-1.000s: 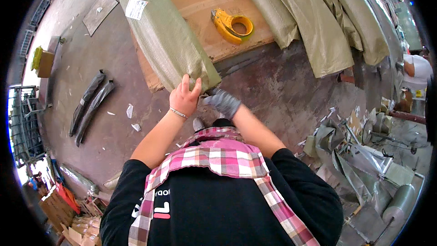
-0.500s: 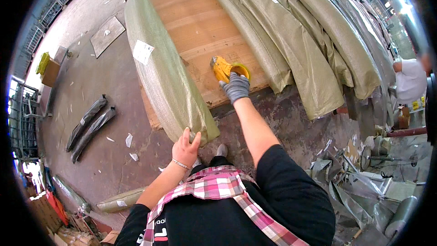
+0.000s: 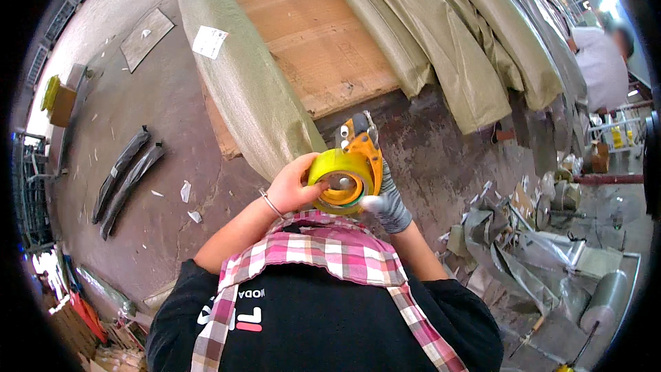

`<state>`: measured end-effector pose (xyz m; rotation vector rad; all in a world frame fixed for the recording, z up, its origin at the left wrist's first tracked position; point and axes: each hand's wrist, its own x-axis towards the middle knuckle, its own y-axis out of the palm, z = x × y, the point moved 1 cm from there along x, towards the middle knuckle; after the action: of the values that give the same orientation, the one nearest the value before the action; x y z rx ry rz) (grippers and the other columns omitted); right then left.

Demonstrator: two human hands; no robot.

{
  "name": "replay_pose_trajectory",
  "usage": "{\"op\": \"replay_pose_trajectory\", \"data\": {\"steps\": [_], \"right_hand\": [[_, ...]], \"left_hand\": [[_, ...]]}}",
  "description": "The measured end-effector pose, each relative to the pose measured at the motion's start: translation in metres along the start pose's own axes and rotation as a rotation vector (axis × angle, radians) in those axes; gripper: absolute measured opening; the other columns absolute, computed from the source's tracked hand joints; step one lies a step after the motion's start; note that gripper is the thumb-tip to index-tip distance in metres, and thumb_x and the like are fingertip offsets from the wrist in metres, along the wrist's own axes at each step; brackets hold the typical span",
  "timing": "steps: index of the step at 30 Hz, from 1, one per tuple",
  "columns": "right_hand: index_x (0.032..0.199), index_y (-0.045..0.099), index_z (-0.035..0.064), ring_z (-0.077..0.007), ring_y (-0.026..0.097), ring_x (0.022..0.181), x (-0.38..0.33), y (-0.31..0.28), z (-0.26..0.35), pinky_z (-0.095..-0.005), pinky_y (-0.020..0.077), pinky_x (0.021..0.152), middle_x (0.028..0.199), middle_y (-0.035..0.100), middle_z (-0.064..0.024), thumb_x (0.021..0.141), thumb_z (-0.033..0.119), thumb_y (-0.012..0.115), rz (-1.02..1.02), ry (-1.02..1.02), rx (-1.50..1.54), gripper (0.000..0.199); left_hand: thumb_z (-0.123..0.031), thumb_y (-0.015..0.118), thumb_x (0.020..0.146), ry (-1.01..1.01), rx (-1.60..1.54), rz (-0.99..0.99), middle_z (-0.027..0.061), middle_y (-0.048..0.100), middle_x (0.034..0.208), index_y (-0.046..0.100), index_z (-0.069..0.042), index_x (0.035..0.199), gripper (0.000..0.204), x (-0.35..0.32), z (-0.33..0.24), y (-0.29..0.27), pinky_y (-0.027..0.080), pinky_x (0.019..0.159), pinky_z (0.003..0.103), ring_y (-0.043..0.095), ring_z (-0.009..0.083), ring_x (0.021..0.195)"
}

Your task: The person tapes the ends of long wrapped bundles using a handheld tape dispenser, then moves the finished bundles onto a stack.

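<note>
Both hands hold a yellow tape dispenser (image 3: 372, 152) with a thick yellow-green roll of tape in front of my body. My bare left hand (image 3: 295, 184) grips the roll's left side, the thumb at its inner ring. My right hand (image 3: 391, 201), in a grey glove, is wrapped round the dispenser's right side; part of its fingers is hidden behind the tool. Just beyond my left hand lies the near end of a long olive-green wrapped bundle (image 3: 255, 83), with a white label (image 3: 209, 42) on it.
The bundle rests along the left edge of a brown cardboard-covered platform (image 3: 310, 41). Several similar olive bundles (image 3: 441, 48) lie on its right side. Two black wrapped pieces (image 3: 131, 182) are on the floor at left. Scrap wrapping (image 3: 509, 255) is heaped at right; a person (image 3: 599, 69) stands beyond.
My right hand has lifted the tape dispenser off the cardboard and brought it toward my body. My left hand has left the bundle's end and taken hold of the tape roll.
</note>
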<state>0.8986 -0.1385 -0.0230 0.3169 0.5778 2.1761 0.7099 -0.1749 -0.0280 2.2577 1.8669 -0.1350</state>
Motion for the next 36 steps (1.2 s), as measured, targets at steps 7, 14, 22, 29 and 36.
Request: {"op": "replay_pose_trajectory", "data": {"steps": [7, 14, 22, 29, 36], "right_hand": [[0.122, 0.033, 0.0087, -0.0195, 0.046, 0.106, -0.038, 0.014, -0.027, -0.0335, 0.0377, 0.09, 0.112, 0.045, -0.0105, 0.064, 0.014, 0.072, -0.349, 0.544, 0.872, 0.071], [0.114, 0.043, 0.0024, -0.0199, 0.057, 0.076, -0.068, 0.019, -0.049, -0.0302, 0.0462, 0.064, 0.084, 0.056, -0.0054, 0.068, 0.021, 0.07, -0.524, 0.481, 0.471, 0.057], [0.09, 0.052, 0.0041, -0.0155, 0.054, 0.072, -0.119, 0.0, -0.081, -0.0306, 0.0464, 0.064, 0.08, 0.055, -0.0044, 0.069, 0.03, 0.07, -0.586, 0.47, -0.24, 0.038], [0.122, 0.039, 0.0211, -0.0368, 0.054, 0.081, -0.045, -0.021, -0.11, -0.0431, 0.0443, 0.072, 0.091, 0.056, -0.0192, 0.071, 0.041, 0.056, -0.072, 0.4, -1.506, 0.057], [0.102, 0.054, 0.0091, -0.034, 0.054, 0.09, 0.038, -0.018, -0.12, -0.0398, 0.0437, 0.077, 0.096, 0.057, -0.0188, 0.069, 0.043, 0.059, -0.021, 0.486, -1.441, 0.047]], "left_hand": [[-0.038, 0.057, 0.075, 0.128, 0.118, 0.034, 0.0116, 0.054, 0.079, 0.053, 0.004, 0.094, 0.046, -0.026, -0.007, -0.016, 0.042, 0.071, 0.029, 0.052, 0.0207, 0.073], [-0.022, 0.062, 0.076, -0.4, -0.739, -0.076, 0.0008, 0.055, 0.065, 0.061, 0.0, 0.072, 0.022, -0.039, 0.006, 0.008, 0.039, 0.057, 0.024, 0.048, 0.0107, 0.062], [-0.023, 0.054, 0.076, 0.217, 1.047, -0.289, 0.0108, 0.057, 0.075, 0.063, -0.007, 0.074, 0.018, 0.005, -0.035, -0.073, 0.043, 0.063, 0.036, 0.055, 0.0279, 0.072], [-0.039, 0.066, 0.064, 0.147, 1.344, -0.647, 0.0114, 0.044, 0.109, 0.057, -0.007, 0.088, 0.041, 0.044, 0.003, -0.101, 0.033, 0.088, 0.04, 0.039, 0.0312, 0.104], [-0.038, 0.068, 0.063, -0.087, 0.812, -0.673, 0.021, 0.038, 0.118, 0.043, 0.001, 0.11, 0.066, 0.049, 0.024, -0.106, 0.03, 0.095, 0.04, 0.035, 0.0331, 0.112]]}}
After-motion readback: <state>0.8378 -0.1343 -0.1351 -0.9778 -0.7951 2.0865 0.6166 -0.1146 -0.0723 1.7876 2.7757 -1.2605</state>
